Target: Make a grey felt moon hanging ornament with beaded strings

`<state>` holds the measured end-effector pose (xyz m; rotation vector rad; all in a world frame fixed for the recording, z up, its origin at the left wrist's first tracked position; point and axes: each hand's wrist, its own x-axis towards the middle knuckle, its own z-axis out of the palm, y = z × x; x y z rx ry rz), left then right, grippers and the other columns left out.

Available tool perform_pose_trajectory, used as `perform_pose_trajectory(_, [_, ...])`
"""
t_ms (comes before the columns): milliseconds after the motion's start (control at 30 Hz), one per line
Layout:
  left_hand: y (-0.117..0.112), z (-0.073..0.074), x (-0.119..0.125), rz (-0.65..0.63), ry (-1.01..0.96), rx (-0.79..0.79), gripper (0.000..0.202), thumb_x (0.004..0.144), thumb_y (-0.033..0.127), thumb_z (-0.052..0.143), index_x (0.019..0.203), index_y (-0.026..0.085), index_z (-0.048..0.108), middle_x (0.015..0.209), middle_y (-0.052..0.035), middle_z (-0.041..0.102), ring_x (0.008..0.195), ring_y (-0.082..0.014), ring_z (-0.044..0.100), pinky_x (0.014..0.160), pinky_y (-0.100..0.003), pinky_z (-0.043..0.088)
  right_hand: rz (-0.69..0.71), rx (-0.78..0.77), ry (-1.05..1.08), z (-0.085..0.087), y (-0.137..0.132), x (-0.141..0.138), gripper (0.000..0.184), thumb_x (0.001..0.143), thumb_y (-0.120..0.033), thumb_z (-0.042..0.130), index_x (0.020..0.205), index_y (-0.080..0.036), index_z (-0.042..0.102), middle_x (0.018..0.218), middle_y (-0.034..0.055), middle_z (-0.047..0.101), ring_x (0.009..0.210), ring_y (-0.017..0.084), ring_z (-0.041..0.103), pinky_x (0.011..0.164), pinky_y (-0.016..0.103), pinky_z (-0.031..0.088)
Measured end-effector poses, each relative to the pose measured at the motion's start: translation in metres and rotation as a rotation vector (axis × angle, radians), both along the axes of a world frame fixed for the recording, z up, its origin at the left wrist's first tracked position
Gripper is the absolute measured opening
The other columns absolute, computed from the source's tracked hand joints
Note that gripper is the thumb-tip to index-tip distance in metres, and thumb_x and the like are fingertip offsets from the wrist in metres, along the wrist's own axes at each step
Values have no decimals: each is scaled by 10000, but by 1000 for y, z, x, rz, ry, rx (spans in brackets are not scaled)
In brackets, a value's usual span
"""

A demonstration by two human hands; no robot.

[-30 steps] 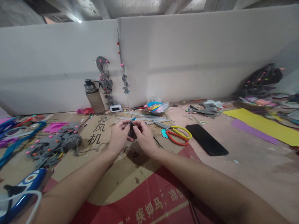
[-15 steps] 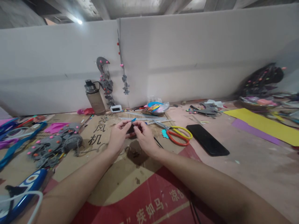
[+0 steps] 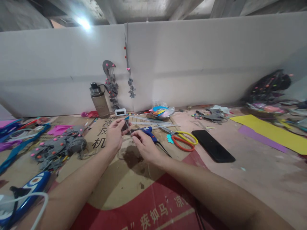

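My left hand (image 3: 114, 135) is raised a little above the cardboard and pinches a small dark felt piece (image 3: 125, 125) with a blue tip. My right hand (image 3: 144, 146) sits just to its right with the fingers pinched together, apparently on a thin grey thread (image 3: 129, 130) that runs up to the piece. A blue glue gun (image 3: 149, 132) lies on the cardboard right behind my right hand.
Orange-and-yellow scissors (image 3: 182, 141) and a black phone (image 3: 212, 146) lie to the right. A pile of grey felt shapes with pink dots (image 3: 56, 149) is at left, a water bottle (image 3: 99, 101) and a bowl of coloured bits (image 3: 161, 111) by the white wall. Yellow and purple sheets (image 3: 266, 130) lie far right.
My hands have come apart: the left lifted the felt piece up and left, the right dropped lower. The glue gun behind them has come into sight. The camera shifted slightly.
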<state>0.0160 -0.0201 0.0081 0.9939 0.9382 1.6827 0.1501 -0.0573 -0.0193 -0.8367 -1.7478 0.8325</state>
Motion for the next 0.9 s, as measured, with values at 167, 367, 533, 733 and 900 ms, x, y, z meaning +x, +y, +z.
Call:
perform_pose_trajectory(167, [18,-14,-20,88,-116,-19,203,687,273,680,824,181,561,739,-27,688,750,-170,683,642,-286,557,-145,156,-402,14,10,14,222,888,-321,479,757,-199,611,849,69,594,869,202,505,828,370,363])
perform_pose_trajectory(367, [19,-14,-21,58,-136,15,204,694,271,681,828,168,567,750,-47,699,749,-183,689,626,-295,566,-450,-45,-759,13,37,44,344,841,-403,535,990,-101,606,987,198,626,918,269,581,789,354,405])
perform_pose_trajectory(533, [18,-8,-19,84,-135,46,196,697,279,677,831,170,584,738,-42,694,737,-187,689,621,-308,573,-366,-296,-797,-1,48,49,249,712,-235,624,917,-94,641,923,172,682,862,261,642,712,290,442])
perform_pose_trajectory(733, [17,-10,-19,80,-117,44,210,687,294,686,817,159,591,767,-55,697,736,-178,683,619,-298,570,-364,-394,-632,-4,60,47,244,762,-283,511,933,-135,603,783,73,675,631,170,630,536,236,436])
perform_pose_trajectory(900, [18,-11,-20,105,-139,37,225,673,293,700,806,161,576,718,-32,682,704,-164,677,632,-303,570,-377,-320,-169,1,49,38,377,742,-249,495,1102,-157,437,843,44,635,526,126,588,489,233,453])
